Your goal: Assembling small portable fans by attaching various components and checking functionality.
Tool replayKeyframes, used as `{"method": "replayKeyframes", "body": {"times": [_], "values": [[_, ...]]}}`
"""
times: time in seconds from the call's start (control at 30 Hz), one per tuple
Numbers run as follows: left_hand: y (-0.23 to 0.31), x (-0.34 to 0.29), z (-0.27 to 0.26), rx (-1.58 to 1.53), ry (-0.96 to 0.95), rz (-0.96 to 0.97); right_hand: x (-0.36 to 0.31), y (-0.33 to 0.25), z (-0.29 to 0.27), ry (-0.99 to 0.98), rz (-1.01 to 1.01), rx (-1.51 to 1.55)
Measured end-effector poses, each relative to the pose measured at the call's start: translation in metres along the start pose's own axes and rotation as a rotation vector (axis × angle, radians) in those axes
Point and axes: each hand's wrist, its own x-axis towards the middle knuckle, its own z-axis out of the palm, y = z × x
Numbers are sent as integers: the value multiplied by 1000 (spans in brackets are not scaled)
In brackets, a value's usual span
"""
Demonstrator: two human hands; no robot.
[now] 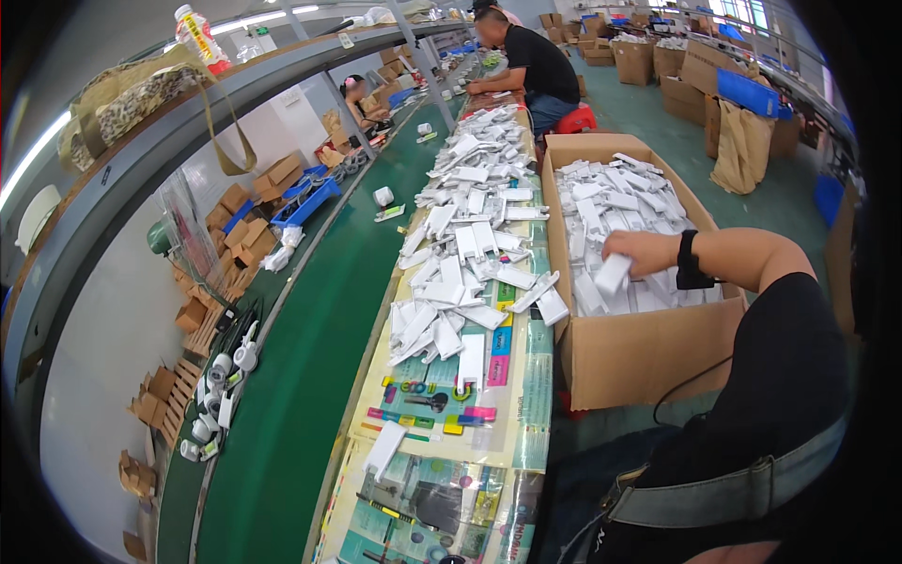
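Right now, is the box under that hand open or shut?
Open: the cardboard box is uncovered, and white pieces show inside, around the right hand.

Plastic casings (pixel 474 240) lie heaped across the worktable (pixel 470 451). A conveyor belt (pixel 301 376) flanks its left edge, a cardboard carton (pixel 648 362) its right.

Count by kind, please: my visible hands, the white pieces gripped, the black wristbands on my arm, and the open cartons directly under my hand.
Visible hands: 1, the right hand
White piece gripped: 1
Black wristband: 1
Open carton under hand: 1
Total: 4
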Motion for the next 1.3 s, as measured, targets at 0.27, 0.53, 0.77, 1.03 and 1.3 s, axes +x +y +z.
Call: {"method": "replayKeyframes", "body": {"times": [0.27,0.53,0.77,1.03,1.3], "values": [[-3,2,2,12,0,21,3,16,-28,-220,518,538],[11,-1,-5,-45,-16,3,23,52,-53,-123,519,672],[8,2,-2,-61,-8,-47,50,173,-54,541,957,-38],[10,5,2,-110,-13,-228,55,260,-50,344,1169,75],[-172,37,66,104,2,290,96,229,-26,190,1047,60]]}}
